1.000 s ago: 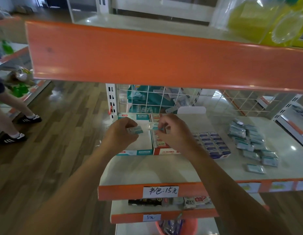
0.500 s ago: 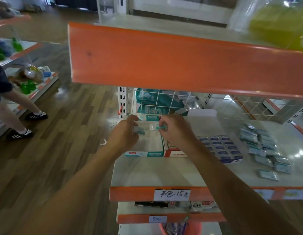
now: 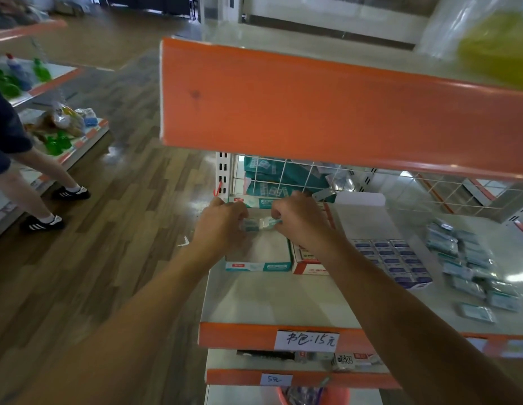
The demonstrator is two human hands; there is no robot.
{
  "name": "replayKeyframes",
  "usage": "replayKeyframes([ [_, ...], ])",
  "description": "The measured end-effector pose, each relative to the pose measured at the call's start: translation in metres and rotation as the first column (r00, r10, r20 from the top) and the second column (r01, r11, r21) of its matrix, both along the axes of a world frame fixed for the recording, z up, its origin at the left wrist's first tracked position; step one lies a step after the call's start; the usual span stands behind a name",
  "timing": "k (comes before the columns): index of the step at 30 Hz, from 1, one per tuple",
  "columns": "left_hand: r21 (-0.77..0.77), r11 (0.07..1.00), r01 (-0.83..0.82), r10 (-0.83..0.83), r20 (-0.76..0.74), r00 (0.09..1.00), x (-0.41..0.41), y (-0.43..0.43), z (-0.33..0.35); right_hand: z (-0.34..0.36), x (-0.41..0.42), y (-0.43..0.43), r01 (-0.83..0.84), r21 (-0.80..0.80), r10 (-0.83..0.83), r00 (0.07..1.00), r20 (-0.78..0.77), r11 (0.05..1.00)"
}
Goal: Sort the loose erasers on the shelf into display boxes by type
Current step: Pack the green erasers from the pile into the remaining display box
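My left hand (image 3: 222, 226) pinches a small teal-wrapped eraser (image 3: 250, 225) above the teal display box (image 3: 258, 266) at the shelf's left end. My right hand (image 3: 301, 222) pinches a second wrapped teal eraser (image 3: 270, 222), and the two erasers meet end to end between my hands. A red display box (image 3: 310, 268) stands right of the teal one, partly hidden by my right forearm. Further right sits a box of blue-labelled erasers (image 3: 396, 258). A loose pile of wrapped teal erasers (image 3: 470, 258) lies on the shelf (image 3: 272, 296) at the right.
An orange-edged upper shelf (image 3: 312, 103) overhangs close above my hands. A wire grid (image 3: 283, 179) backs the shelf, with teal packages behind it. Lower shelves carry price tags (image 3: 308, 340) and small boxes. A person's legs (image 3: 35, 182) stand at the left by another shelf.
My hands have come closer together, so the two erasers now touch end to end. The camera view has swung left, shifting the shelf rightward in frame.
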State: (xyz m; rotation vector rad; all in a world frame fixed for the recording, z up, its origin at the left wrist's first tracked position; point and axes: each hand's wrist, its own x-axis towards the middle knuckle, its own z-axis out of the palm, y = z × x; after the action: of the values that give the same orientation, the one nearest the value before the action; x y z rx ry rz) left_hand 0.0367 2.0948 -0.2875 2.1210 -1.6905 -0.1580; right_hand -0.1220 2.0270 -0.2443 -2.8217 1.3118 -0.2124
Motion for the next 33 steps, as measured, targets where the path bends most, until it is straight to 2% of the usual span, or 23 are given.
replayKeyframes([
  [7,0.063,0.997,0.040,-0.046,0.091,0.995,-0.001,-0.004,0.003,-0.005,0.007,-0.005,0.030,0.024,-0.030,1.000,0.006,0.999],
  [11,0.102,0.992,0.075,-0.090,0.151,0.984,-0.005,0.000,0.008,-0.011,0.008,-0.007,-0.046,-0.015,0.046,0.999,0.006,0.999],
  [14,0.122,0.989,0.081,-0.099,0.143,0.985,-0.005,0.002,0.013,-0.016,0.003,-0.009,-0.060,-0.015,0.061,0.997,0.055,0.998],
  [16,0.141,0.988,0.068,-0.094,0.189,0.977,-0.005,0.003,0.015,-0.019,0.000,-0.010,-0.064,-0.010,0.064,0.991,0.113,0.998],
  [20,0.124,0.989,0.082,-0.110,0.238,0.965,-0.005,0.005,0.014,-0.018,-0.002,-0.010,-0.016,0.036,0.009,0.985,0.174,0.999],
  [24,0.042,0.996,0.080,-0.089,0.271,0.958,-0.001,0.011,0.008,-0.016,-0.007,-0.010,0.013,0.063,-0.025,0.981,0.191,0.998],
  [29,0.016,0.995,0.100,-0.100,0.273,0.957,-0.002,0.021,0.002,-0.017,-0.012,-0.015,0.020,0.041,-0.027,0.982,0.187,0.999],
  [33,0.087,0.991,0.101,-0.122,0.284,0.951,-0.005,0.019,0.003,-0.021,-0.010,-0.017,-0.039,0.023,0.036,0.993,0.111,0.999],
])
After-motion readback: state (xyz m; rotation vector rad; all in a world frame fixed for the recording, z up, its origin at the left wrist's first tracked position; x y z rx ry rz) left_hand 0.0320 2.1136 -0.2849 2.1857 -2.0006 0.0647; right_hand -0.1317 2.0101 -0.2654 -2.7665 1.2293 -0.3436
